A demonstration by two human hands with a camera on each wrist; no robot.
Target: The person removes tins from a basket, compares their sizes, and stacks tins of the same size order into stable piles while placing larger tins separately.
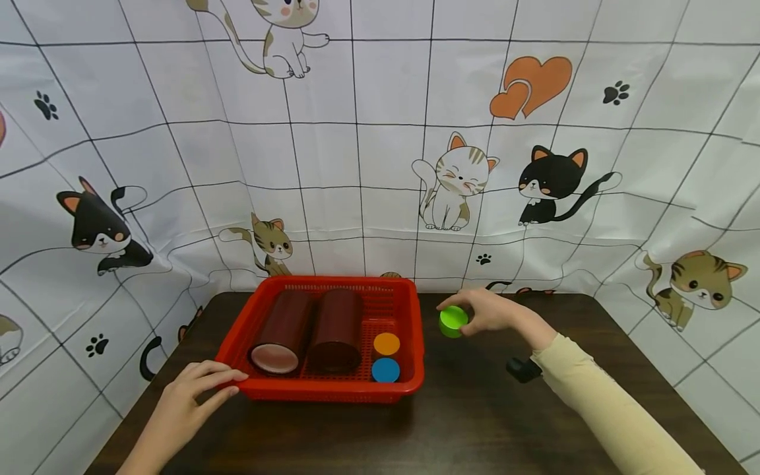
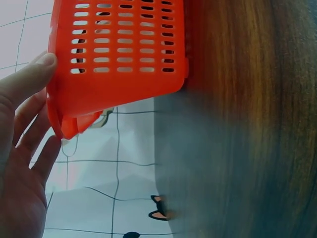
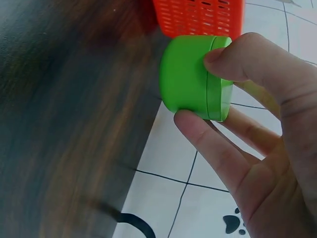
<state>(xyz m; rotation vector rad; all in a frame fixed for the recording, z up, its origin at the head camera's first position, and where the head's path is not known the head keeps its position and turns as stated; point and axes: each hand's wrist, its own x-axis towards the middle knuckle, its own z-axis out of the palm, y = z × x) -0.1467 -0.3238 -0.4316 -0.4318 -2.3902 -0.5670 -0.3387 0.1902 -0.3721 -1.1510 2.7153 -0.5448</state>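
Note:
My right hand (image 1: 489, 310) pinches a small round bright green lidded container (image 1: 454, 321) between thumb and fingers, to the right of the red plastic basket (image 1: 320, 394). In the right wrist view the green container (image 3: 185, 74) shows a seam near one end, and the thumb presses by that seam. At the basket's front left corner, my left hand (image 1: 190, 402) holds the rim, thumb on the outer side in the left wrist view. Inside the basket lie two dark brown cylinders (image 1: 284, 323), (image 1: 338, 323), plus an orange round top (image 1: 386, 344) and a blue round top (image 1: 386, 370).
A dark wooden table (image 1: 475, 422) carries the basket. A small black object (image 1: 523, 369) lies under the right forearm. Behind and at the sides hangs a white sheet (image 1: 386, 178) with grid lines and cartoon cats.

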